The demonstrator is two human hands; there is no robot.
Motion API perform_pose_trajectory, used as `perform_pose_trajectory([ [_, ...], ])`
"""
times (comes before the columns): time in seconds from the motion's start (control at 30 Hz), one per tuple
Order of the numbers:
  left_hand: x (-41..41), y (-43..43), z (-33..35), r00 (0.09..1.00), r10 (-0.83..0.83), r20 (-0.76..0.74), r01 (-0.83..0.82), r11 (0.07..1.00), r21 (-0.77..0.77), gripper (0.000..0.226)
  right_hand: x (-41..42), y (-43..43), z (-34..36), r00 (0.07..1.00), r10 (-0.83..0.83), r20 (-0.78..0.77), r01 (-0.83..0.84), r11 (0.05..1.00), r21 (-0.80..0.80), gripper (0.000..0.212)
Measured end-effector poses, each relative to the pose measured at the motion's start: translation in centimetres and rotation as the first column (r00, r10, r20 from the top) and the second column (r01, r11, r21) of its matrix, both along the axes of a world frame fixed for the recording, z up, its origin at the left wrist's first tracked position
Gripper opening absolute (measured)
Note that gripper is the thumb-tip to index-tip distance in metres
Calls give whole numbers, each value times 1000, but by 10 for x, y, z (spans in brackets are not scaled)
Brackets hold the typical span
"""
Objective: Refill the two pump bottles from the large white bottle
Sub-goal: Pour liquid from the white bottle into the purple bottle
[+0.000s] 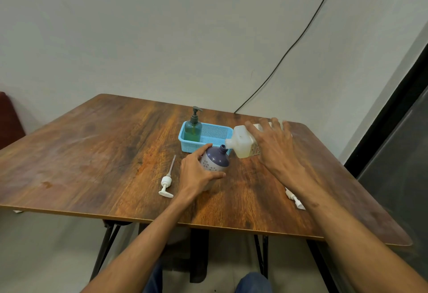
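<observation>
My right hand (pixel 276 146) grips the large white bottle (pixel 243 141), tipped over with its mouth right at the open neck of the purple-and-white flowered bottle (pixel 215 159). My left hand (pixel 196 172) holds that flowered bottle, which stands on the wooden table (pixel 104 153) with its pump off. A white pump head with its tube (pixel 167 182) lies on the table to the left of my left hand. The green pump bottle (pixel 194 128) stands upright with its pump on, in the left end of the blue basket (pixel 217 134).
A small white part (pixel 295 200) lies on the table near the front edge, half hidden by my right forearm. A black cable (pixel 301 35) runs down the wall behind the table. A dark red seat (pixel 9 119) shows at the far left.
</observation>
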State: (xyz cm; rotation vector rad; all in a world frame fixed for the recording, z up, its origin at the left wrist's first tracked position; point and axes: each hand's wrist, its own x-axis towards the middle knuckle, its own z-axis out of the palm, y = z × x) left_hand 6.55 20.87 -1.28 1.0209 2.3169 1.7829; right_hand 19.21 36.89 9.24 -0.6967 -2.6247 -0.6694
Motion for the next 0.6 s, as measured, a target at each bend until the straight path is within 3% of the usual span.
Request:
perform_pose_trajectory([
  [0.6,4,0,4,1000,1,-17,-1,1000,-9,96,2,-4,3,1000,10,-5,-10,1000,-9,90],
])
